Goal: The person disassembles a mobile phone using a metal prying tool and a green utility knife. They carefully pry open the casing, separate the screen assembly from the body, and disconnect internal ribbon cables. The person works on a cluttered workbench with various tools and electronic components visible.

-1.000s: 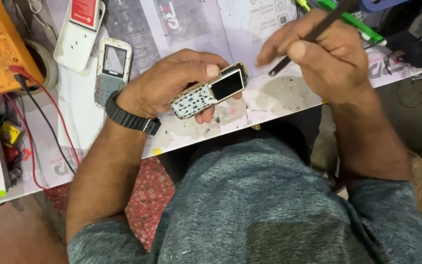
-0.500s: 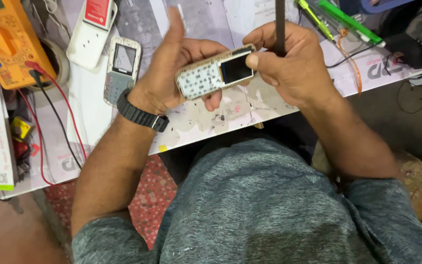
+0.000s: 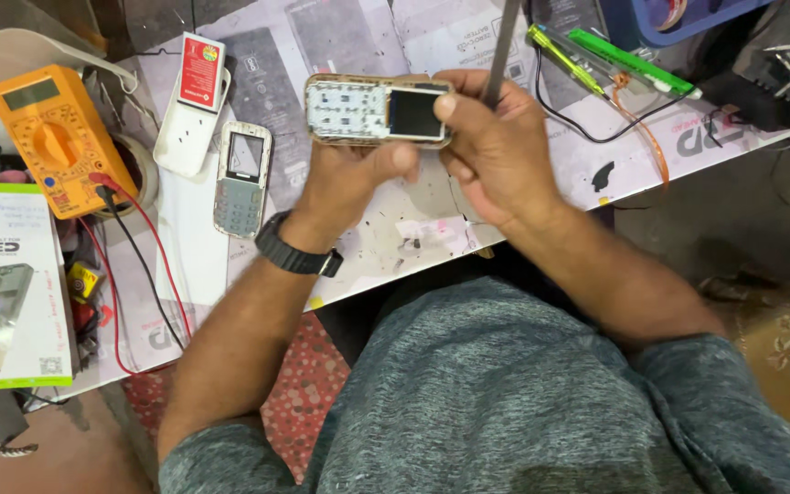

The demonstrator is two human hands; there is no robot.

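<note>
Being gripped above bench's near edge: bare phone (image 3: pixel 378 111), cradled by left hand (image 3: pixel 354 178), steadied by right hand (image 3: pixel 496 151) clasping tool (image 3: pixel 502 41). Front cover (image 3: pixel 242 180) already off, laid at left edge; phone not yet reassembled.

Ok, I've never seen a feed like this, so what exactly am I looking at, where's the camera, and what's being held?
There is no machine here: a person works with two bare hands, and the one camera sits on the head, looking down. The left hand, with a black watch on the wrist, holds an opened keypad phone from below. The right hand grips its screen end and also a thin dark tool. On the paper-covered workbench lie an orange meter with red and black leads, a second keypad phone, a white charger and green screwdrivers.
</note>
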